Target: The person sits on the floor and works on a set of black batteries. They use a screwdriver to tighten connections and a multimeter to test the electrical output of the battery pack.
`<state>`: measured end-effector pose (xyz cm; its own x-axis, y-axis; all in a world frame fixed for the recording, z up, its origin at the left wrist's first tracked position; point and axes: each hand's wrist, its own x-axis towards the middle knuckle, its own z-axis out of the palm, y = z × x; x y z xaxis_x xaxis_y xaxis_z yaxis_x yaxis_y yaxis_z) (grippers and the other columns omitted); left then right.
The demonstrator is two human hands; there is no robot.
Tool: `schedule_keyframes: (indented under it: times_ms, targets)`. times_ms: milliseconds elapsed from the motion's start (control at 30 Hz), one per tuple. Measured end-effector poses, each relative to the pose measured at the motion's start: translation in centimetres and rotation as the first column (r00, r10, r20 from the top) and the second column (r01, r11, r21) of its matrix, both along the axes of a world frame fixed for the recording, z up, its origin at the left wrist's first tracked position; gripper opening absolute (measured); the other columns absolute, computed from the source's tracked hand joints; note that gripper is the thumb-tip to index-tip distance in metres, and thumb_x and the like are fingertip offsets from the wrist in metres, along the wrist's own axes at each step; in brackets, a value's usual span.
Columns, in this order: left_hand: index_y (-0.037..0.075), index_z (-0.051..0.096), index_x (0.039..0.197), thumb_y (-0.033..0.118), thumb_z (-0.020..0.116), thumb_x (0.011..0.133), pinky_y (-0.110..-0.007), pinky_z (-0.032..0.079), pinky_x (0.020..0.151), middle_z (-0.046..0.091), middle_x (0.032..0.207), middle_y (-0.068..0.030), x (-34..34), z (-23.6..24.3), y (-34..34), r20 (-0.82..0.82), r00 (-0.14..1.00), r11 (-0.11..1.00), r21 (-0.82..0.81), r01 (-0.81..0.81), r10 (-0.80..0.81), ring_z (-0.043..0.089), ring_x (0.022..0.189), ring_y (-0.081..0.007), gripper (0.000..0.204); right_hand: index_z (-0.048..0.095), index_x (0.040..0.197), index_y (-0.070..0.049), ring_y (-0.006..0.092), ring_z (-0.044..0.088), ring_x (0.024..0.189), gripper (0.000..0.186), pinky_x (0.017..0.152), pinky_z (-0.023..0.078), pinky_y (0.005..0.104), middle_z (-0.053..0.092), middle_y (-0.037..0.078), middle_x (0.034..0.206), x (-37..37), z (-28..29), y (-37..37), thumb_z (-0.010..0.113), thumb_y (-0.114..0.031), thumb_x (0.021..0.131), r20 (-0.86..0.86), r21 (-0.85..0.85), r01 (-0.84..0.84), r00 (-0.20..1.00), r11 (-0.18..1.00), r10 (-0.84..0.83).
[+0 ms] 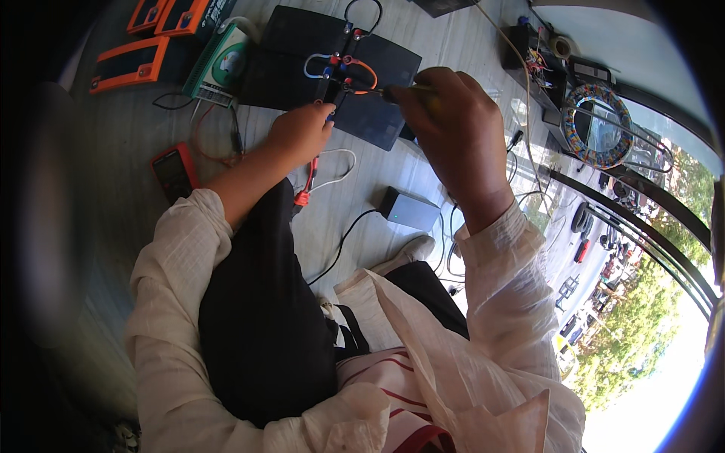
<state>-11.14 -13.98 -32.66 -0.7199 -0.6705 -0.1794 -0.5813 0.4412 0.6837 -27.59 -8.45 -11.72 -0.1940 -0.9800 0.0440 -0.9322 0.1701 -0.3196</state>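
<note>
Several black batteries [302, 38] stand close together on the floor in front of me, with short cables across their terminals. An orange cable [370, 70] and a pale blue cable [307, 66] arch between the middle terminals; a black cable [381, 15] loops at the far end. My right hand [457, 106] is closed round a screwdriver [370, 91], its shaft pointing left at a terminal by the orange cable. My left hand [302, 132] is at the near edge of the batteries, fingers closed beside a terminal; what they pinch is hidden.
Orange-topped batteries [132, 64] and a green-and-white box [219, 64] stand at the far left. A red multimeter [174, 170] lies near my left forearm. A black charger box [408, 209] with cords, and red clips [303, 198], lie nearer me. A glass door edge [642, 223] runs along the right.
</note>
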Motion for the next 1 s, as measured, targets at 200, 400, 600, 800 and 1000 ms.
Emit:
schedule_keyframes:
  times_ms: [200, 400, 600, 800, 1000]
  targets:
    - [0.009, 0.06, 0.119, 0.021, 0.062, 0.088, -0.04, 0.054, 0.071, 0.064, 0.105, -0.0099, -0.8, 1.2, -0.1, 0.048, 0.998, 0.995, -0.097, -0.035, 0.04, 0.066, 0.082, -0.0305, 0.033, 0.07, 0.084, -0.008, 0.0291, 0.066, 0.061, 0.035, 0.057, 0.054, 0.0371, 0.062, 0.014, 0.067, -0.2, 0.6, -2.9, 0.066, -0.043, 0.085, -0.211, 0.29, -0.043, 0.972, 0.956, 0.107]
    - [0.015, 0.059, 0.126, 0.022, 0.064, 0.087, -0.039, 0.055, 0.069, 0.061, 0.118, -0.0096, -1.1, 0.2, 0.1, 0.109, 0.986, 0.972, -0.183, 0.146, -0.128, 0.067, 0.082, -0.0298, 0.04, 0.07, 0.072, -0.004, 0.0317, 0.064, 0.055, 0.046, 0.056, 0.053, 0.038, 0.062, 0.015, 0.06, -2.4, -1.1, -4.8, 0.059, -0.045, 0.088, -0.259, 0.2, -0.305, 0.9, 0.931, 0.35]
    - [0.022, 0.055, 0.132, 0.024, 0.064, 0.086, -0.038, 0.056, 0.066, 0.059, 0.124, -0.0135, -1.1, 0.0, 0.0, 0.279, 0.932, 0.936, -0.2, 0.291, -0.23, 0.069, 0.082, -0.0301, 0.047, 0.07, 0.098, -0.015, 0.0275, 0.066, 0.067, 0.015, 0.061, 0.053, 0.037, 0.067, 0.01, 0.077, -1.9, 0.6, -6.1, 0.062, -0.024, 0.088, -0.154, 0.489, -0.266, 0.911, 0.831, 0.382]
    - [0.025, 0.055, 0.133, 0.025, 0.059, 0.09, -0.037, 0.056, 0.067, 0.06, 0.125, -0.0157, -0.6, -1.8, 0.7, 0.279, 0.933, 0.857, -0.398, 0.328, -0.228, 0.069, 0.09, -0.0302, 0.043, 0.068, 0.085, -0.009, 0.0282, 0.067, 0.069, 0.019, 0.063, 0.052, 0.0395, 0.066, 0.01, 0.07, -1.8, 1.5, -6.4, 0.066, -0.027, 0.084, -0.135, 0.411, -0.483, 0.806, 0.773, 0.576]
    - [0.023, 0.055, 0.133, 0.025, 0.058, 0.09, -0.037, 0.056, 0.068, 0.059, 0.126, -0.0159, -1.0, -1.6, 0.8, 0.277, 0.939, 0.894, -0.338, 0.295, -0.205, 0.068, 0.095, -0.0303, 0.043, 0.063, 0.097, -0.01, 0.0292, 0.067, 0.078, 0.022, 0.066, 0.052, 0.0397, 0.066, 0.009, 0.079, -1.6, 1.3, -6.2, 0.07, -0.023, 0.081, -0.13, 0.178, -0.627, 0.749, 0.758, 0.65]
